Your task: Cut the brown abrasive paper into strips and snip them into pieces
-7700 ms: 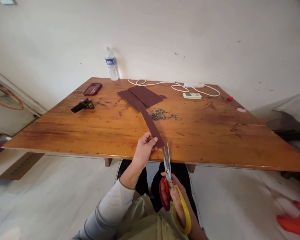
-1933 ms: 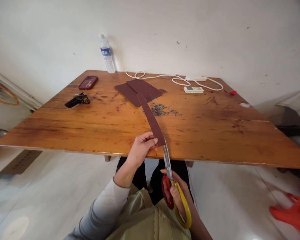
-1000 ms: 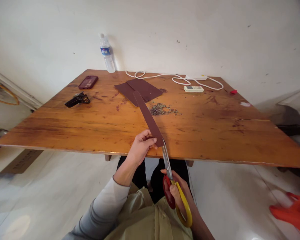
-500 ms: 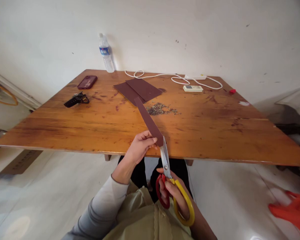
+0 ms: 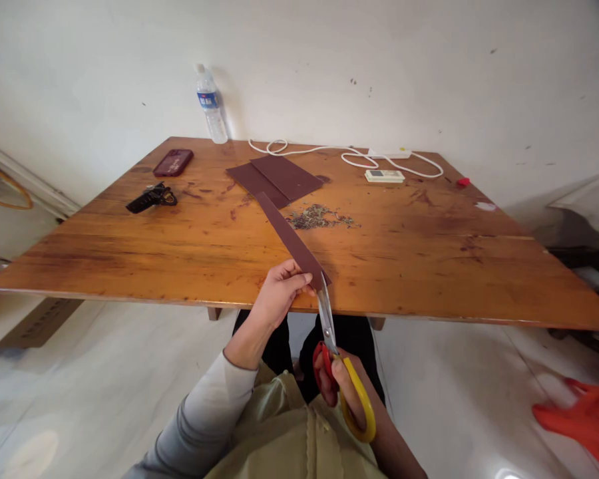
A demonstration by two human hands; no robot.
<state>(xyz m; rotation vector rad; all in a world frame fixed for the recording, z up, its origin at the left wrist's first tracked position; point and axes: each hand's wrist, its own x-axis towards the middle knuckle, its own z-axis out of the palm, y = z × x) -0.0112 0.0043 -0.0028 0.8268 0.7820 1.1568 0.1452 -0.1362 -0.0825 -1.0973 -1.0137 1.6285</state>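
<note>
1. So, from the left: the left hand (image 5: 279, 293), just below the frame's middle, pinches the dark red strip (image 5: 293, 246) near its lower right end, thumb on top. It's the nearer hand, since it's actually touching the thing.
2. Long axis of the strip is a diagonal, from the middle of the frame down and right, so most of it lies up and away from those fingers. Its far end overlaps the two dark red sheets (image 5: 287, 178) in view; can't tell whether it rests on them.
3. Right at the near end, the tips of the scissors (image 5: 328, 329) meet the strip, with a small corner showing past the blades. The blades point up and slightly left, so they're at a slight angle to the strip.
4. Lower right of centre, the right hand (image 5: 346, 384) is wrapped round the red and yellow handles, fingers in the loops, not touching the strip.
5. Surface is a scuffed wooden table (image 5: 429, 266). Left to right: black clip-like item (image 5: 150, 197), dark red phone (image 5: 174, 162), bottle (image 5: 211, 110) upper left of centre, a scatter of tiny bits (image 5: 317, 216) just beside the strip, white cable (image 5: 309, 149) along the back, remote (image 5: 384, 175).
6. Room: cardboard (image 5: 40, 322) lower left, pale wall (image 5: 329, 66) across the top, red bag (image 5: 586, 416) lower right on pale flooring.
</note>
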